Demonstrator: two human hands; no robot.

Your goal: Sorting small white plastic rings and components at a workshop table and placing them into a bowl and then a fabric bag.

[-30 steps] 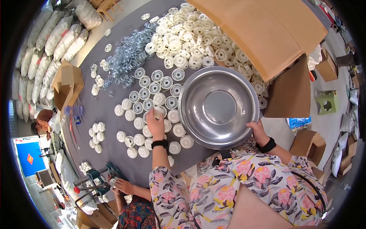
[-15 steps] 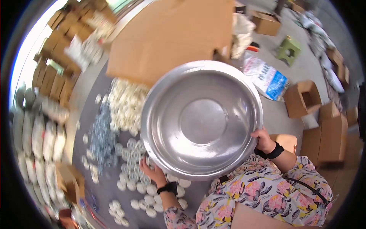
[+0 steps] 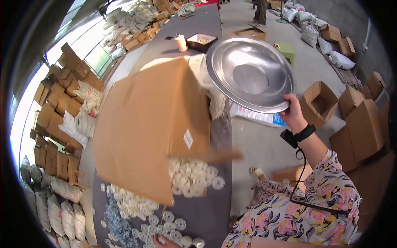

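My right hand grips the rim of a wide stainless-steel basin, held out to the right with its hollow side facing me. At the lower edge my left hand, partly cut off, has its fingers apart beside round white and translucent plastic discs; it holds nothing that I can see. A large cardboard box lies on its side on the table, and whitish round pieces spread out from its opening. Left of the discs are more whitish pieces and a heap of blue-grey small parts.
The long dark table carries a black tray and a cone of thread farther away. On the right floor stand open cartons, a green stool and a printed sack. Filled sacks line the left.
The basin has moved up and away to the right in my right hand. My left hand has let go of its rim and is now low by the discs. The view has tilted farther up the table.
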